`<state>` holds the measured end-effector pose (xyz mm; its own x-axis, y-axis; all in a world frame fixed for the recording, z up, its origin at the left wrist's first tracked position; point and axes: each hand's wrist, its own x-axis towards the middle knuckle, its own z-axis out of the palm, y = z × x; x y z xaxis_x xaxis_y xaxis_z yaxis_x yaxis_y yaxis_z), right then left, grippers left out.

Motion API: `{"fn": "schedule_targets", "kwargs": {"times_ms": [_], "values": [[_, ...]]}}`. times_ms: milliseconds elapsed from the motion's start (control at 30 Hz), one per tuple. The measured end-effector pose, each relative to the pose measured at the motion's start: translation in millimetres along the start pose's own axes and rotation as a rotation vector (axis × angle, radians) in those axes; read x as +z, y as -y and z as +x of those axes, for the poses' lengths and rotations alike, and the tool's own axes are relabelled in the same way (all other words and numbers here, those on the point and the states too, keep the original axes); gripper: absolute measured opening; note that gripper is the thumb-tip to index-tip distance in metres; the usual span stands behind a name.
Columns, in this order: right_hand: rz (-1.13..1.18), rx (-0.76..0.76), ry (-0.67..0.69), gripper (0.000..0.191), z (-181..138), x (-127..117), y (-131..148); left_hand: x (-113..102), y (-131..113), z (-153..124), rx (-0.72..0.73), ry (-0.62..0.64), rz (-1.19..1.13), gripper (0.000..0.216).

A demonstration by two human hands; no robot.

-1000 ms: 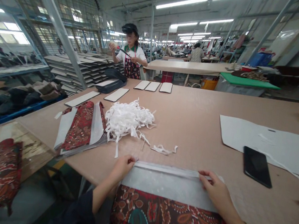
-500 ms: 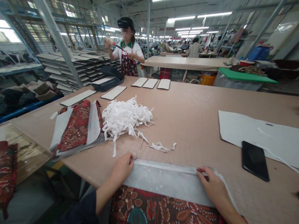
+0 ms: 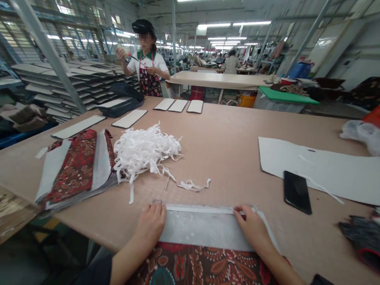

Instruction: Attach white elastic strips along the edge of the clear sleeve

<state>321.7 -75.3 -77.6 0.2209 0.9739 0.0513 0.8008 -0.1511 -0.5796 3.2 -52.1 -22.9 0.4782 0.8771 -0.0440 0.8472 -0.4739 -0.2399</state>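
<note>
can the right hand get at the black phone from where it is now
Probably yes. The right hand rests on the grey panel, and the phone lies flat just beyond it on the table, with only bare surface between.

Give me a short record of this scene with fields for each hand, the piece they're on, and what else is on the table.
left hand: flat on the left end of the folded edge, no closed grip
right hand: fingers pressing the right end of the same edge
piece: grey lining panel with patterned fabric below it
beyond the piece: pile of white strips
left side: stack of patterned pieces
right side: black phone by a white sheet
far end: a person standing
</note>
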Motion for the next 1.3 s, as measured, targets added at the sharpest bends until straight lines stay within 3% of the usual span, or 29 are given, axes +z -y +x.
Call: {"fn": "schedule_targets", "kwargs": {"times_ms": [167, 367, 467, 567, 667, 967, 1133, 1300], "values": [[-0.062, -0.015, 0.004, 0.016, 0.2, 0.5, 0.7, -8.2, -8.0, 0.4, 0.058, 0.154, 0.061, 0.056], [-0.106, -0.055, -0.004, 0.014, -0.2, -1.8, 5.6, -25.2, -17.7, 17.6, 0.105, 0.140, -0.020, 0.043], [-0.138, -0.081, -0.024, 0.013, -1.0, -1.8, 9.9, -33.3, -45.3, 35.1, 0.193, 0.099, -0.076, 0.035], [-0.163, -0.097, -0.041, 0.013, -2.4, -2.2, 13.8, -35.1, -80.3, 49.5, 0.294, 0.051, -0.160, 0.041], [-0.149, -0.098, -0.039, 0.014, -2.5, -6.9, 11.3, -30.5, -102.0, 55.8, 0.294, 0.035, -0.162, 0.036], [0.087, 0.148, -0.060, 0.011, 5.6, -36.9, -29.1, -24.7, -108.6, 58.4, 0.318, 0.014, -0.126, 0.034], [0.031, 0.167, -0.070, 0.008, 9.5, -35.1, -28.2, -26.0, -115.3, 60.3, 0.314, -0.007, -0.116, 0.045], [-0.034, 0.151, -0.050, 0.012, 13.6, -35.9, -25.4, -25.7, -115.9, 63.1, 0.310, 0.000, -0.110, 0.042]]}}
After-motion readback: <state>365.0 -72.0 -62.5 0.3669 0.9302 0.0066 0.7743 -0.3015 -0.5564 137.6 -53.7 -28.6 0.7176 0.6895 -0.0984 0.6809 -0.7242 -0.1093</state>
